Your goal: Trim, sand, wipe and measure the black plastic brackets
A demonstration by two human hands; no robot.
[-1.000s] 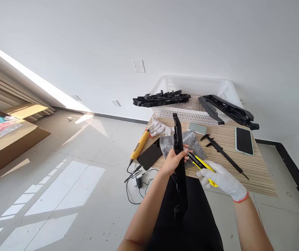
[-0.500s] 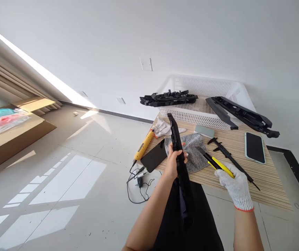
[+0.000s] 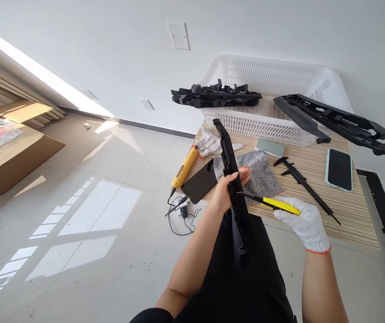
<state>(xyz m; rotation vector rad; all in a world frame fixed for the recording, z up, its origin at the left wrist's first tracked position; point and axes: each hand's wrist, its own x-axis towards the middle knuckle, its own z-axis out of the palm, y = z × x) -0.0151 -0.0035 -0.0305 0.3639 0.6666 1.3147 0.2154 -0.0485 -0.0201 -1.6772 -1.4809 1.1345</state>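
Observation:
My bare left hand [image 3: 226,190] grips a long black plastic part [image 3: 228,154] around its middle. The part stands nearly upright in view, its lower end over my lap. In a white knitted glove, my right hand [image 3: 300,217] is closed on a yellow utility knife [image 3: 282,205]. The knife's dark blade points left, and its tip is at the edge of the black part, just below my left fingers; whether it touches I cannot tell. Behind the part, a grey cloth [image 3: 260,172] lies on the wood-grain table [image 3: 343,224].
A white plastic basket [image 3: 273,125] at the back carries several black plastic parts [image 3: 216,96] across its rim. On the table are a black caliper [image 3: 308,186], a phone [image 3: 339,170], a grey-green box [image 3: 269,147], a dark phone [image 3: 199,181], a yellow corded tool [image 3: 185,168] and a white glove [image 3: 209,142].
My right hand has turned the knife flatter and brought its blade left to the black part. The fingers of my left hand have spread somewhat around the part. The view has tipped downward.

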